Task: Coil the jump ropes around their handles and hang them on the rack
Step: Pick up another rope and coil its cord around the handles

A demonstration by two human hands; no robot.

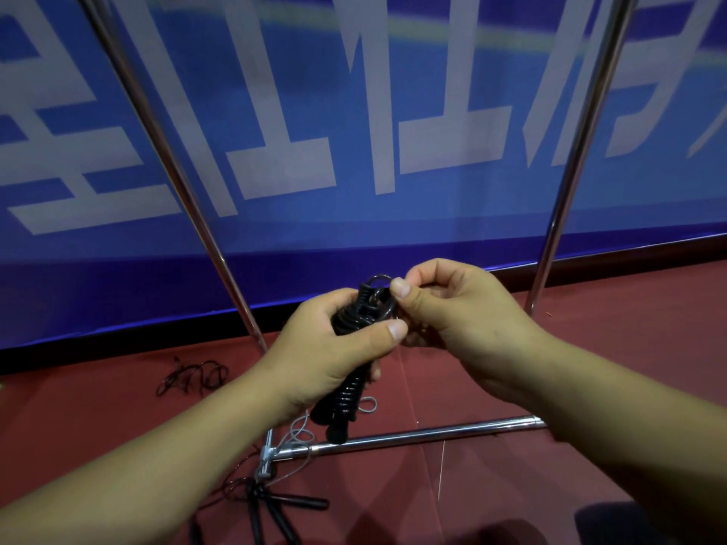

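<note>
My left hand (338,348) grips a black jump rope (350,395) by its two handles, with cord wound tightly around them; the handle ends stick out below my fist. My right hand (444,304) pinches a small loop of the cord (379,280) at the top of the bundle. Behind my hands stands the chrome rack, with its left upright (173,171), right upright (578,151) and low crossbar (413,434) near the floor. No ropes hang on the part of the rack that is in view.
More black jump rope handles (275,513) lie on the red floor at the rack's left foot. A loose tangle of dark cord (192,377) lies by the wall. A thin pale cord (299,430) trails over the crossbar. A blue banner (354,112) covers the wall.
</note>
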